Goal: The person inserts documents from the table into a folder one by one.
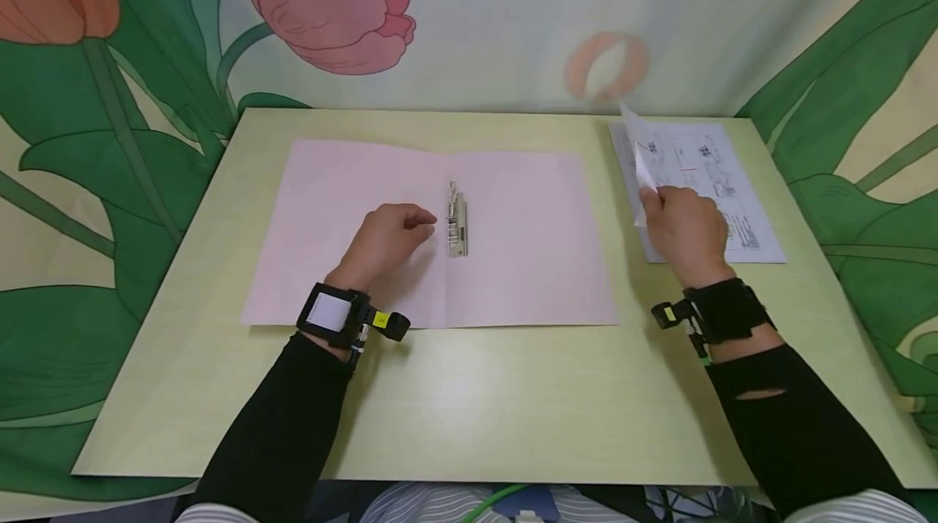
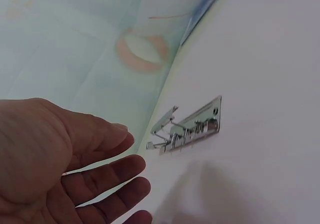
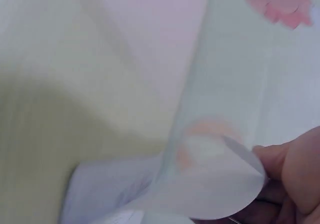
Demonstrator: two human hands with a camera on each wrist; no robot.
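**Sheet lifted at one edge; folder open, clip bare**

On the head feed I find the pink folder [image 1: 528, 270] spread open on the table [image 1: 528, 409], its metal clip [image 1: 458, 221] exposed near the fold; the left wrist view suggests a raised lever. That part I judge done. Outstanding: no paper sits on the clip, and the lifted sheet [image 1: 639, 150] has not cleared the printed stack [image 1: 743, 217].

My right hand [image 1: 687, 230] pinches that sheet at its left edge, over the stack, well apart from the clip. My left hand [image 1: 388, 238] holds nothing, fingers loosely bent, thumb slightly apart; the clip lies just beyond its fingertips, untouched.
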